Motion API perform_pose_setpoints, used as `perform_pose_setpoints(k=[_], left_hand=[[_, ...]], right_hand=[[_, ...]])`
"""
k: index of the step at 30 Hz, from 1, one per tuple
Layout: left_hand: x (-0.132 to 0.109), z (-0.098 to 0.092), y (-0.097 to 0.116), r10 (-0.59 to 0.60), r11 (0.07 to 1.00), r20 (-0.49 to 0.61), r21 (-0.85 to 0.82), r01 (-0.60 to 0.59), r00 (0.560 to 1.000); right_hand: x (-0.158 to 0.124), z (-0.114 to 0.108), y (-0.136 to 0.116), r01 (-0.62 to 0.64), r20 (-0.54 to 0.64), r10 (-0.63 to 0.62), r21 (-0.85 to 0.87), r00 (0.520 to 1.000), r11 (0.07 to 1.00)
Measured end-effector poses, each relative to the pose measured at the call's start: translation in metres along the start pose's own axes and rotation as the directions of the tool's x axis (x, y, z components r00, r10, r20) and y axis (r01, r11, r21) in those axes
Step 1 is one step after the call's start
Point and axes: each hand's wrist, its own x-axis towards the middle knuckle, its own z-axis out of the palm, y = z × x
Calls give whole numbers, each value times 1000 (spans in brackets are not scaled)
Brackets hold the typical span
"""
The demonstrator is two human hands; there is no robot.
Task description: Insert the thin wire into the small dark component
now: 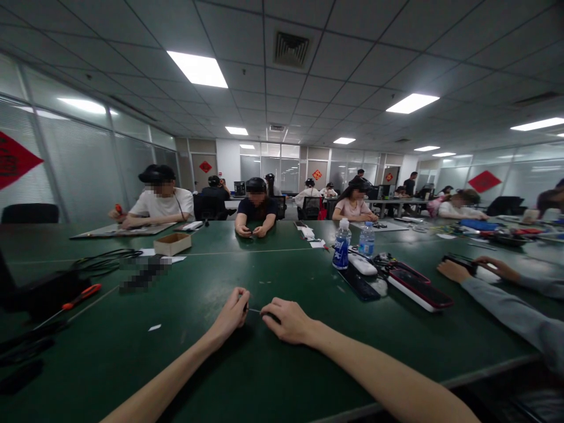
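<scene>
Over the green table (pixel 189 376), my left hand (pixel 234 308) is closed with thumb and fingers pinched together. A small dark thing seems to sit in that pinch, but the fingers cover most of it. My right hand (pixel 286 320), just beside it, is wrapped round the dark handle of what looks like a screwdriver. The thin metal shaft (pixel 254 310) bridges the short gap between the hands and points at the left fingers. Its tip is hidden there. A white paper scrap (pixel 154 328) lies left of my left forearm.
An orange-handled screwdriver (pixel 81 296) and black cables (pixel 110 257) lie left, near a cardboard box (pixel 172 244). Two bottles (pixel 341 249) stand ahead right, by phones (pixel 419 286). A co-worker's hands (pixel 458 270) are at the right; other people sit opposite.
</scene>
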Motion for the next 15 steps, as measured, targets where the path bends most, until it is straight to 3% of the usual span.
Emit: perform_pose_setpoints(k=[15], left_hand=[[2,-2,-5,2,999,11,-53,-2,1000]], right_hand=[[0,3,3,28,-30,-28,20,999,999]])
